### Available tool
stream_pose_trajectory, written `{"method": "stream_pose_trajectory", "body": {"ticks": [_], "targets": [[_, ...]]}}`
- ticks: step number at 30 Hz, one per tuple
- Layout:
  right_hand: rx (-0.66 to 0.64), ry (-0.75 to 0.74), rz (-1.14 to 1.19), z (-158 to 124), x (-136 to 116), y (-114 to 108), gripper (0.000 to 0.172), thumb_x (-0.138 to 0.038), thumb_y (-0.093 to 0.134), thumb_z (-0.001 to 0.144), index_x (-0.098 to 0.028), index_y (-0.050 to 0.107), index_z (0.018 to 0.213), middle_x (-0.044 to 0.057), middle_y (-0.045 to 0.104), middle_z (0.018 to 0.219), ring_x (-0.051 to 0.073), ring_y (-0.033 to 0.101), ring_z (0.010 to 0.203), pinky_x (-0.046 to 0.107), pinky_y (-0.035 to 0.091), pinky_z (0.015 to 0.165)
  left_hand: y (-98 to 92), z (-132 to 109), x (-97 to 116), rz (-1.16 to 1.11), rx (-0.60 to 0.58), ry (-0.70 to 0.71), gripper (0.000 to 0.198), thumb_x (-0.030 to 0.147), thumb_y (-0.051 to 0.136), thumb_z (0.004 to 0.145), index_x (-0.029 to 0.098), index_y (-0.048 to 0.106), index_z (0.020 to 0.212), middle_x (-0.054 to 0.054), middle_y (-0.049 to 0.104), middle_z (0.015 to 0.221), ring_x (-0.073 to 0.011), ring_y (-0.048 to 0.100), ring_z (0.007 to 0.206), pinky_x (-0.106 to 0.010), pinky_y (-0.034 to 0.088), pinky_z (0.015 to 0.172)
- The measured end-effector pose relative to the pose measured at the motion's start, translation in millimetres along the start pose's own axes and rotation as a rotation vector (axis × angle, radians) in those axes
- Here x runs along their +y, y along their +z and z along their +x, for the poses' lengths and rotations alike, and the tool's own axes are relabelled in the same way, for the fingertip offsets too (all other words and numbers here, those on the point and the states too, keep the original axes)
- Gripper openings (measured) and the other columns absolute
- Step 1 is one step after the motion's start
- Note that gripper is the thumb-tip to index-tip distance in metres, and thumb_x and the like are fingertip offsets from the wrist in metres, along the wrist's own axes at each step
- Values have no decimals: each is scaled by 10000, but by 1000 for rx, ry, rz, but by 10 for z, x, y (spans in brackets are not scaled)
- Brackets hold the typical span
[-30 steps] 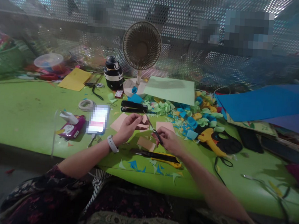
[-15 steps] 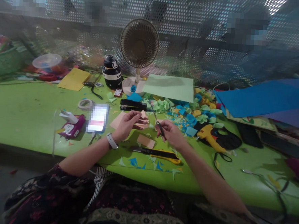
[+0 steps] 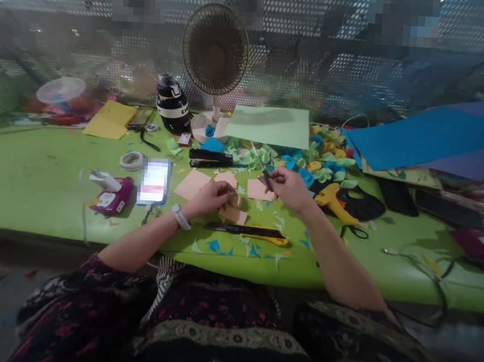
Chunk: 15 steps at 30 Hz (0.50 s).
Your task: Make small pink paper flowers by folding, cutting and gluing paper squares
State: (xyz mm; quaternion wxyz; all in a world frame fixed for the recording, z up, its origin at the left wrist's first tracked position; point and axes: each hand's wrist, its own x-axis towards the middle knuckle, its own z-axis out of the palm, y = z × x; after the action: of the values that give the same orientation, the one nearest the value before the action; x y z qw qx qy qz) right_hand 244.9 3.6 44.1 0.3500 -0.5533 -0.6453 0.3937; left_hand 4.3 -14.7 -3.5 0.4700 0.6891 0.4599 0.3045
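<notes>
My left hand (image 3: 213, 198) is low over the table, its fingers closed at a small curled peach paper piece (image 3: 236, 201). Just below the fingertips lies a flat peach paper rectangle (image 3: 235, 216). Scissors (image 3: 266, 173) are in my right hand (image 3: 287, 187), their blades pointing up and away to the left. Beneath the scissors is a peach paper sheet (image 3: 256, 189). Another peach sheet (image 3: 191, 184) and some cut peach pieces (image 3: 226, 177) lie beyond my left hand.
A yellow utility knife (image 3: 263, 235) lies nearest the front edge among scraps. Behind the hands are a stapler (image 3: 210, 158), a fan (image 3: 215, 51) and a bottle (image 3: 173, 106). A phone (image 3: 153, 181) is at left; a yellow glue gun (image 3: 334, 202) and coloured paper flowers (image 3: 320, 166) at right.
My left hand has lowered toward the table, and cut peach pieces now lie beyond it. My right hand with the scissors has moved slightly right and away. The view has tilted down.
</notes>
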Motion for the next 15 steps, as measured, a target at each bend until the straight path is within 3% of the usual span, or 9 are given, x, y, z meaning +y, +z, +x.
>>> {"method": "stream_pose_trajectory", "body": {"ticks": [5, 9, 11, 15], "targets": [[-38, -44, -264, -21, 44, 9, 416, -583, 737, 763, -198, 580, 747, 22, 673, 655, 138, 570, 546, 260, 403, 519, -44, -19, 3, 445, -18, 87, 141, 252, 590, 892, 169, 682, 960, -36, 697, 760, -144, 613, 658, -256, 428, 610], [21, -27, -606, 4, 42, -247, 278, -464, 714, 796, -202, 630, 764, 38, 711, 749, 172, 612, 651, 270, 373, 567, -158, -56, 89, 661, -95, 212, 354, 479, 737, 792, 170, 682, 957, -74, 687, 880, -182, 601, 757, -288, 426, 668], [37, 14, -752, 20, 49, -407, 241, -433, 695, 813, -203, 641, 763, 45, 720, 772, 184, 618, 672, 276, 354, 572, -187, -65, 110, 686, -149, 197, 400, 515, 775, 743, 178, 678, 935, -72, 678, 904, -184, 592, 759, -285, 411, 655], [75, 85, -933, 52, 100, -572, 208, -403, 674, 836, -198, 682, 807, 68, 731, 798, 218, 640, 739, 290, 351, 601, -172, -58, 64, 563, -195, 191, 259, 443, 748, 778, 196, 671, 802, -45, 643, 805, -157, 553, 670, -274, 369, 600]]}}
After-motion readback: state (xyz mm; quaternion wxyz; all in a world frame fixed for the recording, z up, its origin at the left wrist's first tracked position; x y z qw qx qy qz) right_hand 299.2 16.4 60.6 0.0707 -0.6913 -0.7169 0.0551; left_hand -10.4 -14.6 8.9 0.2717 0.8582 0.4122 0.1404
